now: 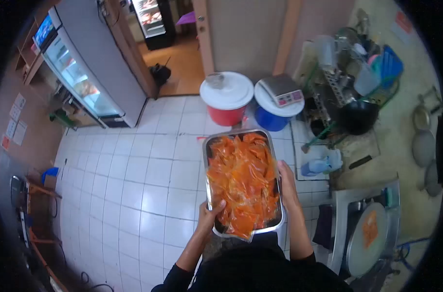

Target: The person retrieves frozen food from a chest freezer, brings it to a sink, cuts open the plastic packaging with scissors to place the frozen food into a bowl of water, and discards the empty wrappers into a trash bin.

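Note:
A rectangular metal tray (279, 221) is held in front of my body, above the tiled floor. Clear plastic bags with orange-red contents (241, 180) fill it; what exactly is inside them I cannot make out. My left hand (210, 216) grips the tray's near left side, its thumb over the rim against the bags. Along the right side, my right hand (288, 187) is closed on the tray's edge, with most of its fingers hidden beneath.
Ahead stand a red bucket (226, 114) and a blue bucket (272, 121), both white-lidded; a scale (282, 90) rests on the blue one. A dish rack (343, 92) and a sink (339, 219) line the right. A glass-door fridge (78, 73) stands left of the doorway.

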Motion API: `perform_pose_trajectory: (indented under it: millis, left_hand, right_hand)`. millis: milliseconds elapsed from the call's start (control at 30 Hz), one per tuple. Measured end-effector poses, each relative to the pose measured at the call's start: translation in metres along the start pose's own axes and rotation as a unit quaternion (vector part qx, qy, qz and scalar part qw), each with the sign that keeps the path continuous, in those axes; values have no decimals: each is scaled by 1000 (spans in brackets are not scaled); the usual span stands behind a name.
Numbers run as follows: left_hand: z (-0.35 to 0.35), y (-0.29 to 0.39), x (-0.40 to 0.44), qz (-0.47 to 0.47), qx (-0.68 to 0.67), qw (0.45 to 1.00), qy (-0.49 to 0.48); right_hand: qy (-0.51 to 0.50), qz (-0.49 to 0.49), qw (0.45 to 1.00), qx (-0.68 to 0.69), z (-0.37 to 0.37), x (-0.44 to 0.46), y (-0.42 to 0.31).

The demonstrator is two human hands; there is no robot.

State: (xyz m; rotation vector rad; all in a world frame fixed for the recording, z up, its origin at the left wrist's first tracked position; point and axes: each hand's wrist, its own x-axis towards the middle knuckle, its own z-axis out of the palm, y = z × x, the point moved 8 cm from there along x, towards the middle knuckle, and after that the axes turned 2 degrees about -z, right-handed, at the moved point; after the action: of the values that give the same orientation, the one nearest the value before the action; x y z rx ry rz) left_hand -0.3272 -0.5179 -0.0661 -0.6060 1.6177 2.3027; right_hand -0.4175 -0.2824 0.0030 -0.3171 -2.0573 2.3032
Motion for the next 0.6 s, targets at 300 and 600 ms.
perform_pose_trajectory:
  millis: [300, 600]
  left_hand:
    - [-152, 110, 101, -7, -46, 988, 149]
    - [-297, 213, 244, 59, -28, 979, 191]
  right_hand:
    - [-144, 23, 989, -38, 246, 143, 22]
    - [-178, -51, 977, -110, 449, 274, 68]
